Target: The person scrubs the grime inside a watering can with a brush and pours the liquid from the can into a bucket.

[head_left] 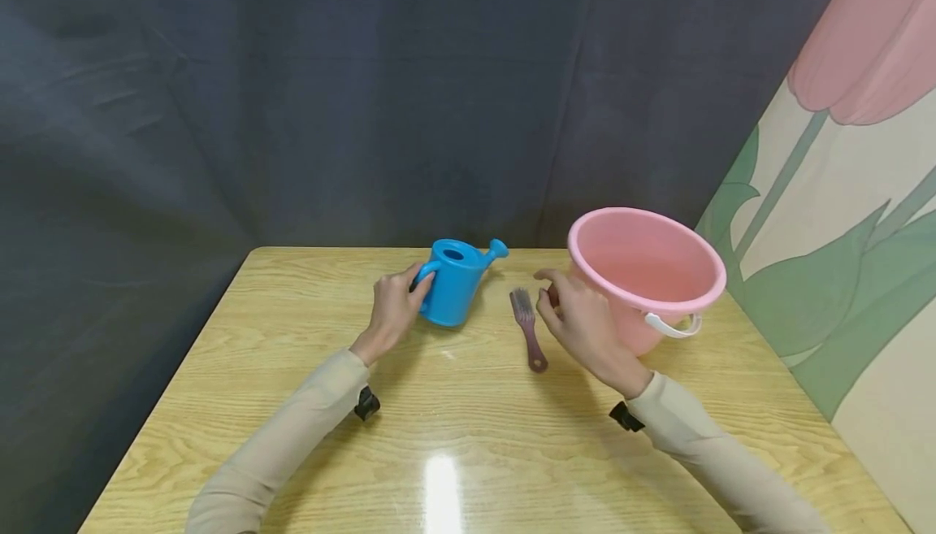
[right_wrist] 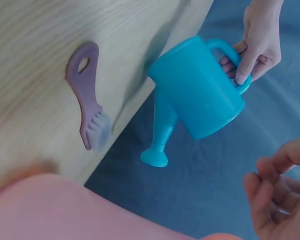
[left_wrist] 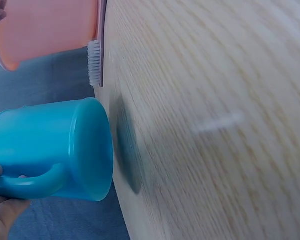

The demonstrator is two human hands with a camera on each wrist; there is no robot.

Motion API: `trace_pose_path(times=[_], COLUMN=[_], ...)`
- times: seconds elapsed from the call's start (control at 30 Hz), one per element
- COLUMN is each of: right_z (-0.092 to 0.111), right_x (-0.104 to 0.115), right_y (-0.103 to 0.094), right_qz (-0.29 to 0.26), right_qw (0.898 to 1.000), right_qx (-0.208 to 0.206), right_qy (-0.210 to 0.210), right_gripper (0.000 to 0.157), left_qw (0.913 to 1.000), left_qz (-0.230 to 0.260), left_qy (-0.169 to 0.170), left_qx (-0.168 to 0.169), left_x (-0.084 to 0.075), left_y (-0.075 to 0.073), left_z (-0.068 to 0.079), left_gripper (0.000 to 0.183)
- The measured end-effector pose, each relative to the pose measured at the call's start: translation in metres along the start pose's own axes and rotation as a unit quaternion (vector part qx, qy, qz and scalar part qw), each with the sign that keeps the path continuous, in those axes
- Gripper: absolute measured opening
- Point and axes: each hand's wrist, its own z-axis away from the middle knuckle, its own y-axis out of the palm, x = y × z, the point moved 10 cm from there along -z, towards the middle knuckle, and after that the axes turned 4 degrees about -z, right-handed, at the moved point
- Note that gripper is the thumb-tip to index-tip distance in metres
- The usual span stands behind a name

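My left hand (head_left: 392, 306) grips the handle of a blue toy watering can (head_left: 450, 294). In the left wrist view the can's base (left_wrist: 92, 150) hangs off the tabletop, with its shadow apart from it. The spout points right, towards the pink bucket (head_left: 634, 324). My right hand (head_left: 585, 323) hovers at the bucket's left side, fingers loosely curled and holding nothing. Between the hands a purple brush (head_left: 530, 335) lies on the table, pale bristles towards the back; the right wrist view shows a hole in its handle (right_wrist: 85, 70).
The wooden table (head_left: 307, 436) ends at a dark curtain (head_left: 409, 95) behind. On the right stands a wall with painted tulips (head_left: 848, 274). The bucket's white handle (head_left: 671, 327) hangs down at its front.
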Motion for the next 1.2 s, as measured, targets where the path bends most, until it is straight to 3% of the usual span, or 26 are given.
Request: trace_pose_path(times=[0.23, 0.47, 0.8, 1.2], right_z=[0.001, 0.006, 0.01, 0.022], right_x=[0.009, -0.001, -0.02, -0.048], right_y=[-0.028, -0.045, -0.072, -0.097], right_qz=[-0.005, 0.008, 0.031, 0.042], right_qw=[0.995, 0.992, 0.988, 0.988], right_qx=[-0.073, -0.107, -0.144, -0.148], right_qy=[-0.066, -0.071, -0.041, 0.007], right_gripper=[0.018, 0.016, 0.017, 0.038], left_qw=[0.9997, 0.9992, 0.9984, 0.9986], left_qz=[0.003, -0.004, 0.0, 0.019], left_qy=[0.018, 0.03, 0.033, 0.024], left_qx=[-0.017, -0.028, -0.046, -0.043], left_x=[-0.005, -0.009, -0.013, -0.015], left_y=[-0.003, -0.006, -0.011, -0.008], left_z=[-0.003, -0.004, -0.006, -0.009], left_gripper=[0.018, 0.015, 0.014, 0.013])
